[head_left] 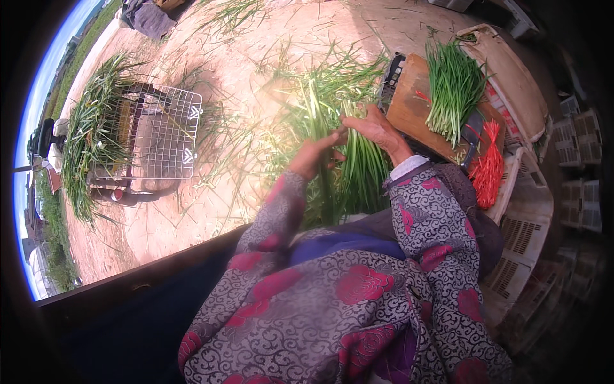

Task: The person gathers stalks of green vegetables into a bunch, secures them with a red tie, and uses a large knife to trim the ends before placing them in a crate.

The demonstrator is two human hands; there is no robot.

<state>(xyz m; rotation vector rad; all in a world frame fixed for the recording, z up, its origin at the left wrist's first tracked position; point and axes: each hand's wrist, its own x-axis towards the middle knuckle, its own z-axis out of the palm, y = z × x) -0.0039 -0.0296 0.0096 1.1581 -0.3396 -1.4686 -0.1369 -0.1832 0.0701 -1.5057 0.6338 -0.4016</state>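
Both of my hands meet in front of my lap, over a pile of green chives. My left hand (313, 157) is closed around a loose bunch of chives (312, 105), whose stalks stand up above the fingers. Beside it, my right hand (378, 132) curls over another bunch of chives (363, 176), its pale stalk ends up and its green leaves hanging toward my lap. The fingertips of the two hands almost touch. To the right, a neat bundle of chives (455, 86) lies on a brown wooden board (409, 89).
A bunch of red ties (487, 169) hangs near the board's right edge, by a dark blade (472, 137). At left a white wire rack (192, 134) carries more chives (96, 141). Plastic crates (524, 224) stand at right. Loose leaves litter the ground (236, 77).
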